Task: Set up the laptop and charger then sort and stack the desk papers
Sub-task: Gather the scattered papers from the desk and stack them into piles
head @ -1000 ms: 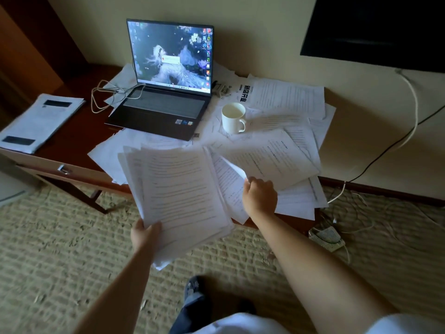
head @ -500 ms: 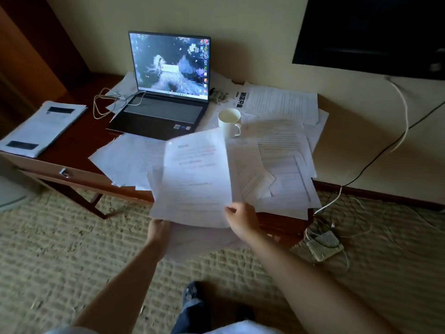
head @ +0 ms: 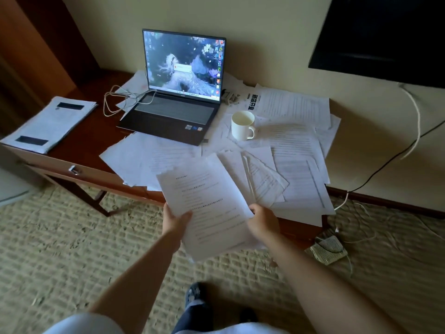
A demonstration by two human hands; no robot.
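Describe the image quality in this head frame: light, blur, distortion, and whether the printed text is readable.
Head view: dim room, the laptop screen the brightest patch; the dark panel top right shows no detail. Wide-angle bending curves the desk edge. Slight blur softens the held papers, gripped by the left hand and right hand, so text lines show but cannot be read.
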